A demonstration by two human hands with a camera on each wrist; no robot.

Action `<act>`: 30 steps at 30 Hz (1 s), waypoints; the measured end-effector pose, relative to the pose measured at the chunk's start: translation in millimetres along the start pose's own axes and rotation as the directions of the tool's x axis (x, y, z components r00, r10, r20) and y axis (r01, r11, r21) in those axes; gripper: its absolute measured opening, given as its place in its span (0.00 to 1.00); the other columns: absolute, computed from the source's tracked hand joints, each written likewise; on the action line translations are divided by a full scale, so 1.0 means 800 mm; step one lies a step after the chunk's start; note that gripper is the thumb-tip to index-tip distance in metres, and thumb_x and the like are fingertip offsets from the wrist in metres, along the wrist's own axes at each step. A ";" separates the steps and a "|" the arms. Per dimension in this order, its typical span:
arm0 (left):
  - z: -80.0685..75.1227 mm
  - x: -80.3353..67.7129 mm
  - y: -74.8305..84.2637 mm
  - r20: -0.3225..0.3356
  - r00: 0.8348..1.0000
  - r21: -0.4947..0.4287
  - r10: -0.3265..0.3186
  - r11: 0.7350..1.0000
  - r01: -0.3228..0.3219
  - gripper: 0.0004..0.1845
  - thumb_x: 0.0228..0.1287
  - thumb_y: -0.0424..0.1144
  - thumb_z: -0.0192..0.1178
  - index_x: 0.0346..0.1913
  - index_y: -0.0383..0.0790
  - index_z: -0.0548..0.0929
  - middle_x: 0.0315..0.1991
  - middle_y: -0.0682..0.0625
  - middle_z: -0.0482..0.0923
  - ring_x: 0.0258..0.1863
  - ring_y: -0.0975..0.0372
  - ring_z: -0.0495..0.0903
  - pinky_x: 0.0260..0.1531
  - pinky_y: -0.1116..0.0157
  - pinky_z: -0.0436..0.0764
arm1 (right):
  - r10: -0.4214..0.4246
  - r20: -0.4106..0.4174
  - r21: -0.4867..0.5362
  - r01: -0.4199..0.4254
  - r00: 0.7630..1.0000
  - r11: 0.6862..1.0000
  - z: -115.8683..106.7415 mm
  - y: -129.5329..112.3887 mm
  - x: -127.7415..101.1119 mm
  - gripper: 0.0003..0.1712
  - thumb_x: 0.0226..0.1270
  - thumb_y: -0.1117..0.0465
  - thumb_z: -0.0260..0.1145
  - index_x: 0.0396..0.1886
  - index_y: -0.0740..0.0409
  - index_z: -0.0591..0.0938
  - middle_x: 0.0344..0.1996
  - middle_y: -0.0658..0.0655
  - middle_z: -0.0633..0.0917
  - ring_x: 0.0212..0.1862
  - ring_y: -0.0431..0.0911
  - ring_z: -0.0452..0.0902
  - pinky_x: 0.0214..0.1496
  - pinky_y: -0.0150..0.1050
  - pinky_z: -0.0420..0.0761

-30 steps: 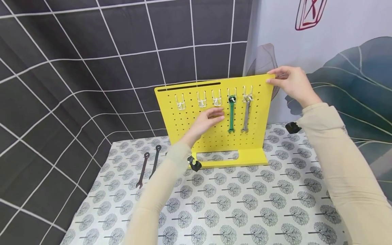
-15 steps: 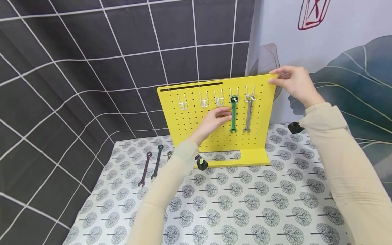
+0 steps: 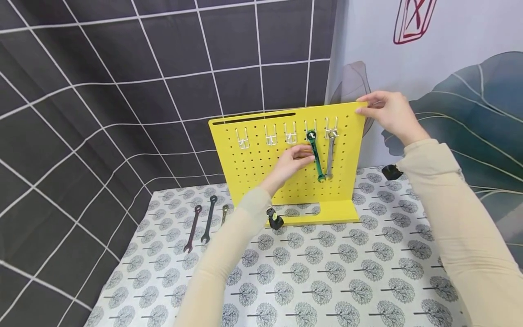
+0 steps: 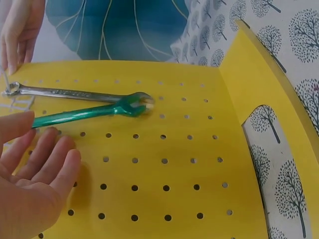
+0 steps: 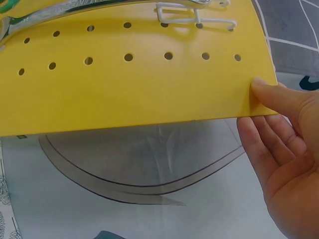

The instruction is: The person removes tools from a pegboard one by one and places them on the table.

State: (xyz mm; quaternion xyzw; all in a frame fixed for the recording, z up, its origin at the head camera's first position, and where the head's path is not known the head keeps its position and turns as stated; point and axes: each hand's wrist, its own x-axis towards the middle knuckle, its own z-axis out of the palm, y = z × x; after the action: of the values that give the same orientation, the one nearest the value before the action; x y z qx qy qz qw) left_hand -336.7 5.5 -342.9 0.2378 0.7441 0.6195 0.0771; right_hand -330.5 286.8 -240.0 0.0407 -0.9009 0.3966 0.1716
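Observation:
A yellow pegboard (image 3: 286, 181) stands upright on its base, with a row of white wire hooks near the top. My right hand (image 3: 392, 113) pinches its upper right corner, thumb in front and fingers behind. My left hand (image 4: 35, 174) pinches the green combination wrench (image 4: 75, 115) by its shaft, the other fingers loosely bent. The ring end of that wrench is at the second hook from the right, and its open end slants to the right. Just right of it, a silver wrench (image 3: 330, 156) hangs from the last hook, their lower ends close together.
On the tree-print tablecloth (image 3: 310, 272), left of the board, lie a dark red wrench (image 3: 192, 229), a black wrench (image 3: 209, 220) and a small brass-toned wrench (image 3: 224, 213). Three hooks (image 3: 270, 136) on the left bear no wrench. A dark grid curtain (image 3: 171, 95) hangs behind.
My left hand has moved right to the green wrench and taken hold of it. The wrench's lower end has swung right toward the silver one. The right hand stays on the corner.

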 end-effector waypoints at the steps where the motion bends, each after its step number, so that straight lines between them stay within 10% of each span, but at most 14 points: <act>1: 0.001 0.001 0.000 -0.005 1.000 -0.010 -0.001 1.000 0.001 0.21 0.70 0.35 0.64 0.64 0.36 0.77 0.56 0.45 0.81 0.54 0.59 0.81 0.54 0.67 0.81 | 0.002 0.001 0.000 -0.002 1.000 1.000 0.000 0.000 0.000 0.28 0.69 0.47 0.69 0.64 0.54 0.80 0.51 0.55 0.85 0.59 0.52 0.77 0.63 0.52 0.71; 30: 0.016 -0.007 0.014 -0.035 0.999 -0.136 -0.013 0.991 0.008 0.11 0.69 0.32 0.65 0.50 0.31 0.79 0.41 0.37 0.86 0.27 0.58 0.83 0.51 0.44 0.83 | 0.011 0.004 0.002 -0.011 1.000 1.000 -0.005 0.001 -0.008 0.30 0.68 0.45 0.70 0.65 0.54 0.80 0.53 0.54 0.84 0.60 0.51 0.76 0.62 0.49 0.73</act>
State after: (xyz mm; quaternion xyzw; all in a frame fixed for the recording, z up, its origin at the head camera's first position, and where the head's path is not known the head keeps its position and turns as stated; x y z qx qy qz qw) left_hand -323.9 15.5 -336.2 0.2170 0.7027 0.6725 0.0831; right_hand -323.3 289.6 -240.4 0.0370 -0.9010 0.3984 0.1675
